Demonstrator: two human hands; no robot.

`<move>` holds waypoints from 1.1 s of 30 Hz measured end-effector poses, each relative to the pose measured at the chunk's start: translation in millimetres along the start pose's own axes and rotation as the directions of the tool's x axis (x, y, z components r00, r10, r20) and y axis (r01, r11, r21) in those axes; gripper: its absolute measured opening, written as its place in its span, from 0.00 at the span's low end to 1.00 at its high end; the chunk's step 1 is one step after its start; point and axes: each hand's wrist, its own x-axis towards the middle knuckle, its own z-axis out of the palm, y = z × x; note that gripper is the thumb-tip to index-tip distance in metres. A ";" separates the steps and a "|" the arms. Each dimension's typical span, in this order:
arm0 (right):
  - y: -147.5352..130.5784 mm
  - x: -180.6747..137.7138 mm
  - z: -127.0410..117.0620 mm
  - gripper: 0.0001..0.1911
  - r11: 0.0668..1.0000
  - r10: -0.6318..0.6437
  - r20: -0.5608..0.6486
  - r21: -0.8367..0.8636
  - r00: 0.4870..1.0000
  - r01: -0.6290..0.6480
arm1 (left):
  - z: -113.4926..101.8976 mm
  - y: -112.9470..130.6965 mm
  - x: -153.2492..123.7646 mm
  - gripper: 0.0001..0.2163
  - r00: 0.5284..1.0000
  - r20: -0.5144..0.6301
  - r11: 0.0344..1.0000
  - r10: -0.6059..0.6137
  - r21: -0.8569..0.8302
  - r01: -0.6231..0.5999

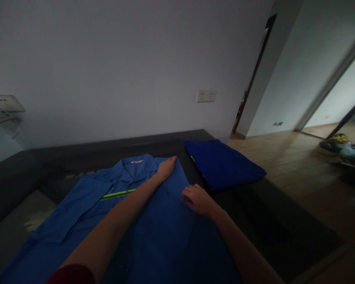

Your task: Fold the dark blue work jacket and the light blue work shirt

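It was a room in a home — dim, with plain white walls, a double wall socket [206, 96], a wood-patterned floor [286, 157] and an open doorway [254, 79]. Blue work clothes [154, 232] lay on a dark, bed-like surface [77, 154] — a sliding glass door [343, 106] stood at right.

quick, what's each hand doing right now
left hand: open, flat on the blue work shirt near its collar
right hand: fingers curled on the shirt's right edge

Under my left hand [166, 167] and right hand [198, 200]: blue work shirt [154, 236], matt woven cloth, glossy reflective stripe [117, 194]. Beyond my right hand: folded garment [221, 163], darker matt cloth. Beneath: dark matt surface [269, 221].
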 end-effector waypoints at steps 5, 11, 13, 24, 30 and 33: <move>1.2 -0.4 2.8 0.04 0.994 0.025 0.033 0.107 0.999 -0.029 | 0.1 -2.7 1.7 0.13 0.998 -0.061 0.999 0.024 0.026 -0.022; 8.2 -2.5 -7.6 0.11 0.958 0.175 -0.261 0.268 0.949 -0.103 | -9.7 5.4 -6.2 0.08 0.986 -0.136 0.995 0.098 0.023 -0.096; 12.7 -3.2 -9.6 0.13 0.940 0.298 -0.429 0.289 0.853 -0.182 | -9.5 11.5 -12.2 0.08 0.985 -0.109 0.990 0.137 -0.005 -0.139; -1.0 -0.8 21.2 0.27 0.972 0.234 0.084 -0.007 0.969 -0.234 | 12.6 28.3 -28.4 0.24 0.987 0.117 0.992 0.111 0.053 -0.117; 4.1 -4.3 31.3 0.29 0.961 0.275 0.108 -0.036 0.955 -0.273 | 18.3 26.1 -28.4 0.25 0.991 0.114 0.996 0.071 0.037 -0.076; 5.9 -3.0 33.0 0.30 0.959 0.283 0.126 -0.016 0.951 -0.283 | 20.7 24.7 -29.0 0.24 0.995 0.067 0.997 0.079 0.020 -0.081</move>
